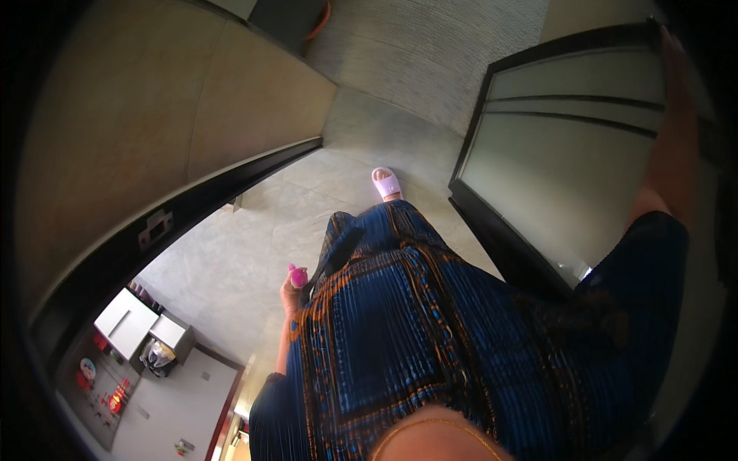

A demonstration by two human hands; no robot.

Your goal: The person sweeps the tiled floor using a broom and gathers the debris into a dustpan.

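Low at my left side, my left hand (291, 288) is closed around a small magenta object (299, 278) with a rounded top; its kind is not clear. My right arm reaches out to the far upper right, where my right hand (671, 49) lies in shadow at the dark frame edge of a frosted-glass door (553, 155). Whether its fingers grip the frame cannot be made out. Two dark bars cross the glass. Below me are a blue pleated patterned dress (398, 322) and one foot in a lilac slide sandal (386, 183).
A dark door frame with a metal strike plate (155, 229) runs along the left, beside a tiled wall (144, 86). Beyond it stand white cabinets (127, 322) with a plastic bag (157, 352). Grey floor tiles (230, 271) extend through the doorway to a textured floor (432, 52).
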